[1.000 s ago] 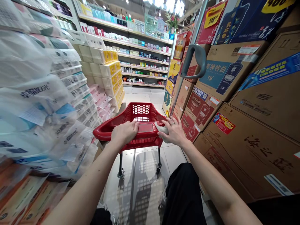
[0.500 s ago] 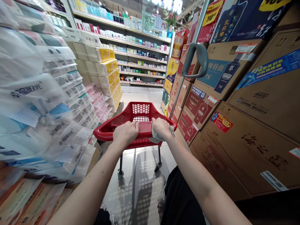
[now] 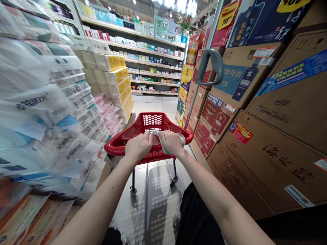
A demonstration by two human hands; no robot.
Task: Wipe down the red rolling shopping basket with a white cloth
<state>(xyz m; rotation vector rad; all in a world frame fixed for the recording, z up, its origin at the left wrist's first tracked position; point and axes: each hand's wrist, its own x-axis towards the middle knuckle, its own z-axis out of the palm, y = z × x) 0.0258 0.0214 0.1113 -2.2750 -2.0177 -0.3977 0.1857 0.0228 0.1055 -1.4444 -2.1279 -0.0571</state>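
A red plastic shopping cart [image 3: 117,144] on dark legs with casters stands right in front of me. My left hand [image 3: 138,144] is wrapped round its near handle bar, left of the middle. Just to the right, my right hand [image 3: 171,142] is closed on a pale grey cloth [image 3: 165,146], pressing it against the same bar. Part of the cloth pokes out between the two hands, and more of it shows by the right wrist. Fingers under the bar are hidden.
Stacked tissue packs [image 3: 117,81] and plastic-wrapped bundles [image 3: 38,105] line the left. Cardboard cartons [image 3: 255,163] rise on the right, with a grey looped handle [image 3: 219,68] on a metal pole before them. Shelves of small goods [image 3: 158,61] stand across the tiled aisle [image 3: 148,105].
My right hand has slid the cloth leftward along the handle bar, closer to my left hand. The left hand keeps its hold, and the cart sits slightly further right and lower in view.
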